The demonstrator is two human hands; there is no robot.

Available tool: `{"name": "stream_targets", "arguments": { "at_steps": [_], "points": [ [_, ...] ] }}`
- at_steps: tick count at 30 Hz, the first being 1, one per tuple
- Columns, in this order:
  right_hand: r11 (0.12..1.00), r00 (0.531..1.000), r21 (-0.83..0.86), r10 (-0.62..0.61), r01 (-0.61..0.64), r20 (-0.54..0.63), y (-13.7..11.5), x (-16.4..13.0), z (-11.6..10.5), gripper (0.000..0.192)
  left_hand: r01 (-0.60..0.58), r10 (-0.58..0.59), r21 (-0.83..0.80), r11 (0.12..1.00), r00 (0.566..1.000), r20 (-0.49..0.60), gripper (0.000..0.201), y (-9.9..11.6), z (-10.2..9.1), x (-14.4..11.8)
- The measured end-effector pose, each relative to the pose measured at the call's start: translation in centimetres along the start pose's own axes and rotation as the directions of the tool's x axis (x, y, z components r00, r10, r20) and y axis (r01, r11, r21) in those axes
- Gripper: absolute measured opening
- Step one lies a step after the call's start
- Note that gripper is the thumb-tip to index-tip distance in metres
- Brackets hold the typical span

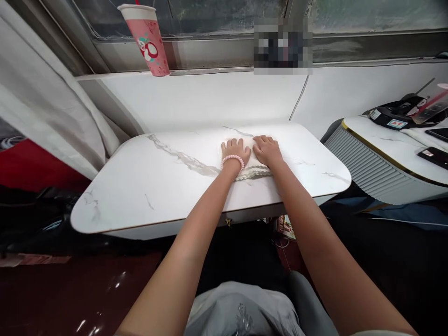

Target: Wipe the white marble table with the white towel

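Observation:
A folded cream cloth (pixel 255 171) with wavy layered edges lies on the white marble-patterned table (pixel 168 186). Flat on the cloth's left part rests my left hand (pixel 235 151), fingers spread and pointing away from me, with a pink coiled band at its wrist. My right hand (pixel 266 149) presses on the cloth's right part, its fingers stretched out and turned a little to the left. Both palms face down, and the two hands sit close together with a narrow gap between them. Part of the cloth is hidden under them.
A pink paper cup (pixel 149 42) with a straw stands on the window ledge at the back left. White curtains (pixel 45 79) hang at the left. A ribbed cabinet (pixel 371 163) to the right carries a dark phone (pixel 434 156) and a black round item (pixel 392 114).

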State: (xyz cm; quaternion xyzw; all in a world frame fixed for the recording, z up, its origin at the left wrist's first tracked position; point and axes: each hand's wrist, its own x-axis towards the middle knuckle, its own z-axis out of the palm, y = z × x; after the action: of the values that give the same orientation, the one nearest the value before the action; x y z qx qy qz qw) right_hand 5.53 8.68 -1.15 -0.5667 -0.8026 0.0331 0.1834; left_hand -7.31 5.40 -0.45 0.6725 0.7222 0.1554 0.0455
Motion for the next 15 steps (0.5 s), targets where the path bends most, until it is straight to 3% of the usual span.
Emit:
{"name": "stream_targets", "arguments": {
  "at_steps": [10,15],
  "points": [
    [0.999,1.000,0.051,0.000,0.001,-0.031,1.2,9.8,2.8,0.042,0.024,-0.024,0.006,1.000,1.000,-0.020,0.054,-2.0,0.9,9.2],
    [0.996,0.997,0.064,-0.056,0.059,-0.048,2.3,13.7,4.1,0.041,0.042,-0.041,0.013,0.999,0.998,-0.051,0.054,-2.7,1.3,12.5]
  ]
}}
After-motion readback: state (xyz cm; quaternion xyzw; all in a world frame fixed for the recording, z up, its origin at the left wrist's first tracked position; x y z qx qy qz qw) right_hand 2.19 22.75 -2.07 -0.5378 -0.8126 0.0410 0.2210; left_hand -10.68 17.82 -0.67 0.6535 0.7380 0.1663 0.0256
